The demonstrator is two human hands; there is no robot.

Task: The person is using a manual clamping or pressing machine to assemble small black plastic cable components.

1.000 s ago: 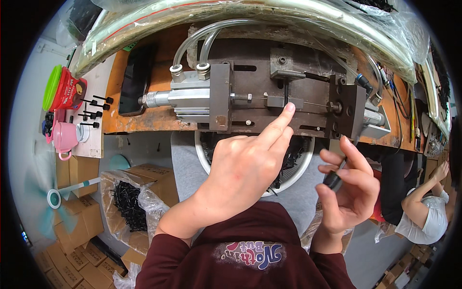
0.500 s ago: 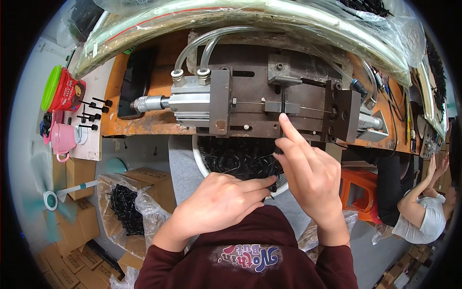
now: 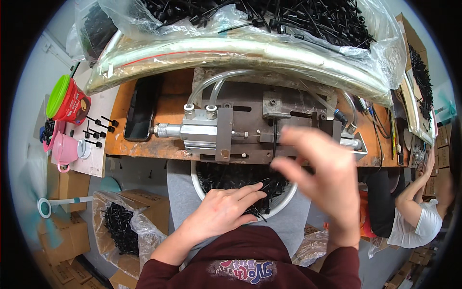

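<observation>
Over the white basin in my lap, my left hand has its fingers stretched across a heap of thin black stemmed parts. Black stems show between its fingers and thumb. My right hand, smeared by motion, is raised beside the metal fixture, with thumb and index finger apart and nothing seen between them. A single black stemmed part stands across the fixture's small central block, left of that hand. An air cylinder with clear hoses sits at the fixture's left.
Behind the fixture, a plastic-lined tray holds many black parts. A dark phone lies on the wooden bench. At left are a red tub, a pink cup and a fan. Another person sits at right.
My right hand has drawn away from the black part at the block, moving right, and its fingers have spread. My left hand's fingers have shifted slightly left. The view has tilted up, showing more of the tray.
</observation>
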